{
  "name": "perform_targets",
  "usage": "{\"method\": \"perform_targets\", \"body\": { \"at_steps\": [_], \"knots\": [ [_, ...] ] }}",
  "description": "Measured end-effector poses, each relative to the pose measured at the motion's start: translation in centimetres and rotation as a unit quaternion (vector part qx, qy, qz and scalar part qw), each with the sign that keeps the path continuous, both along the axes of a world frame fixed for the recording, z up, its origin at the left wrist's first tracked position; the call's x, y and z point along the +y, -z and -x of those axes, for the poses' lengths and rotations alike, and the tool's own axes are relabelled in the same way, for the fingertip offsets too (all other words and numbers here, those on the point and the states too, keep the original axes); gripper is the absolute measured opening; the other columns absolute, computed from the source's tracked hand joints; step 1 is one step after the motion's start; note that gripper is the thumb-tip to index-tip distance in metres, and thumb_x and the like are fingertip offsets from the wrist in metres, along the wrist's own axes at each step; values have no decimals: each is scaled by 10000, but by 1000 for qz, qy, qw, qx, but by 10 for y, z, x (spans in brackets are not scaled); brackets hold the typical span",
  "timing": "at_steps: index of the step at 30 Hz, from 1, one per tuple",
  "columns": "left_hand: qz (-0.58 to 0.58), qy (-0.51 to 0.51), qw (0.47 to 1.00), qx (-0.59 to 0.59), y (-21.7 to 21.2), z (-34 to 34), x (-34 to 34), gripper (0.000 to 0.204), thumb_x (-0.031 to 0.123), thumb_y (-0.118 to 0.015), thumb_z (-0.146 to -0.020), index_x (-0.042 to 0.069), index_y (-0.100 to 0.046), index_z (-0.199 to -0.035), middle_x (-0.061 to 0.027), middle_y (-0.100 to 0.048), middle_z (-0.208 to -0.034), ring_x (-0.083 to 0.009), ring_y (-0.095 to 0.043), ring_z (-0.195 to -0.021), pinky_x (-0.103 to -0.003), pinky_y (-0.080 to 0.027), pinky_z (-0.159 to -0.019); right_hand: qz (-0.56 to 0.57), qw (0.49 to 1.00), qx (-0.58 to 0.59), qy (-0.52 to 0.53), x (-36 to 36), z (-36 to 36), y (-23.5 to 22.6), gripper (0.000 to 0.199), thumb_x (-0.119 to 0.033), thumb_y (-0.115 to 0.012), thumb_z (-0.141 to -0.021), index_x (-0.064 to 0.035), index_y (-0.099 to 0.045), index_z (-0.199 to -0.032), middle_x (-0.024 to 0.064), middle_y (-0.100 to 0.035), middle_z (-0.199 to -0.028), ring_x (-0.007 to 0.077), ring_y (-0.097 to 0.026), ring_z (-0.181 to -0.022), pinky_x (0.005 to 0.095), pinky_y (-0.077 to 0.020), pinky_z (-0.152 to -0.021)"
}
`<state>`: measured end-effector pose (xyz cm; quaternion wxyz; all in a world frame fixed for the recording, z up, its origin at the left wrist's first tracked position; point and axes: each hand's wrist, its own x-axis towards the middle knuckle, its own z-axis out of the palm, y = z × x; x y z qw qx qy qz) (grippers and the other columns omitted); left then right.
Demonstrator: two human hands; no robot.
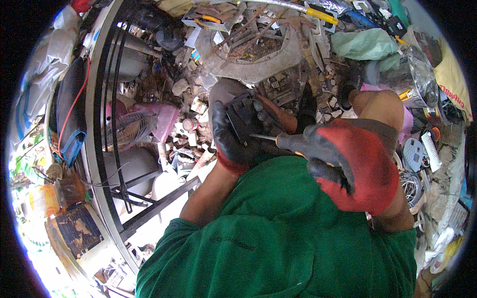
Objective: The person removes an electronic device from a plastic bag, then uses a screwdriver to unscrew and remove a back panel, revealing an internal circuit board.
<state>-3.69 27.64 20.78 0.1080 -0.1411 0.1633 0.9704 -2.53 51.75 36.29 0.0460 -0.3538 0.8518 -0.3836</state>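
Note:
My left hand [229,141], in a dark glove with a red cuff, grips a small black plastic part [243,113] held up in front of my chest. My right hand [348,166], in a red and black glove, holds a screwdriver [276,140] by its handle. The thin metal shaft points left and its tip touches the black part. A second tool with a reddish-brown handle [279,115] lies just behind the part. My green shirt fills the lower middle of the picture.
Scrap covers the ground ahead: a grey round housing [251,59], circuit boards, wires, plastic pieces, a pink container [164,119]. A metal frame with black bars [107,129] curves down the left. A green bag [362,43] and clear plastic tub [415,74] lie at the right.

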Motion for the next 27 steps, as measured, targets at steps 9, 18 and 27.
{"method": "perform_targets", "body": {
  "at_steps": [9,18,27],
  "knots": [
    [-56,62,984,155,6,-2,-14,512,468,-276,-1005,71,-470,-1265,-148,-544,-1226,-253,-539,-1136,-413,-416,-1069,17,1000,-22,-13,3,8,10,618,-197,-726,-709,-16,-501,-1256,238,-586,-1157,421,-582,-1043,452,-469,-898],
    [64,72,987,127,23,-20,-26,546,481,-349,-988,53,-436,-1315,-119,-536,-1233,-225,-551,-1101,-381,-414,-1040,-81,996,5,-33,3,-2,4,503,-175,-710,-751,-76,-541,-1214,239,-580,-1098,415,-608,-943,462,-512,-782],
    [28,-42,997,-65,-8,-4,2,682,657,-426,-903,55,-591,-1176,-118,-644,-970,-259,-622,-800,-402,-540,-745,29,997,42,-50,10,3,23,493,-148,-704,-702,-53,-534,-1155,246,-550,-1169,438,-577,-1037,488,-470,-890]
  ]
}}
